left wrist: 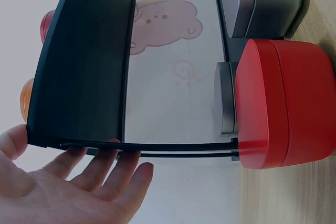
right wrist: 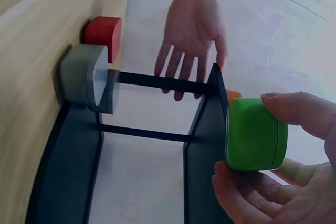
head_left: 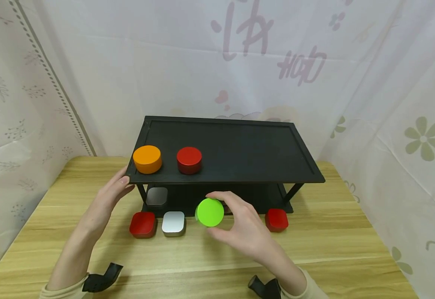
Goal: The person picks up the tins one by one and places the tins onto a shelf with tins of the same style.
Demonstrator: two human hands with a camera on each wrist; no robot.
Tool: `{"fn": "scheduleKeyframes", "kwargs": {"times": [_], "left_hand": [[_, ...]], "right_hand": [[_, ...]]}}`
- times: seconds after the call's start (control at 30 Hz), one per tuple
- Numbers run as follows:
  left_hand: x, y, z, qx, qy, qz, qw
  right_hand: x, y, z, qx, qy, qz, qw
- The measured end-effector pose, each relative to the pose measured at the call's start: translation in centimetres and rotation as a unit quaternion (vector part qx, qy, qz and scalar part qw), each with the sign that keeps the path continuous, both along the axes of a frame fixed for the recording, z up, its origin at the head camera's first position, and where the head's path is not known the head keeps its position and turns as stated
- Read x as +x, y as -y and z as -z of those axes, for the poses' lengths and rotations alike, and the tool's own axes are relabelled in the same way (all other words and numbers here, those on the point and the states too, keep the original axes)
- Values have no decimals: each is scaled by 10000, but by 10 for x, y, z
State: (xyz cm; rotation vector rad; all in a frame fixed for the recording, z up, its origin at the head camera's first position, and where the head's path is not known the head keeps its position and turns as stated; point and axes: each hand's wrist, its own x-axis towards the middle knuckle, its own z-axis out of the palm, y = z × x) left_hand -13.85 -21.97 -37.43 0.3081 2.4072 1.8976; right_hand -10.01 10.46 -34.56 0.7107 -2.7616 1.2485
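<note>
Tin of bright green (head_left: pixel 210 212) is being held in the right hand (head_left: pixel 246 228), pinched between thumb and fingers, above the desk (head_left: pixel 187 265) and just off the near edge of a black two-tier shelf (head_left: pixel 240 147). Left hand (head_left: pixel 107 199) is touching the shelf's near left corner, fingers straight and apart. Orange round tin (head_left: pixel 147 159) is sitting on top at left, red round tin (head_left: pixel 189 160) to its right. Grey square tin (head_left: pixel 157 196) is standing left on the lower tier (head_left: pixel 189 198). On the desk's near side, red square tin (head_left: pixel 142 225) and silver square tin (head_left: pixel 173 223) are standing left, second red square tin (head_left: pixel 276 220) right.
</note>
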Motion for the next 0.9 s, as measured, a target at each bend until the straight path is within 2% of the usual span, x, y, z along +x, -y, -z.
{"fn": "scheduleKeyframes", "kwargs": {"times": [0.4,0.63,0.9], "left_hand": [[1,1,0,16,21,-6,10000],[-1,0,2,144,-312,109,9993],[-1,-1,2,98,-303,91,9994]], "right_hand": [[-8,-13,-20,-393,-540,-124,9977],[-14,-21,-33,-403,-676,75,9969],[-22,-27,-39,-430,-835,190,9954]]}}
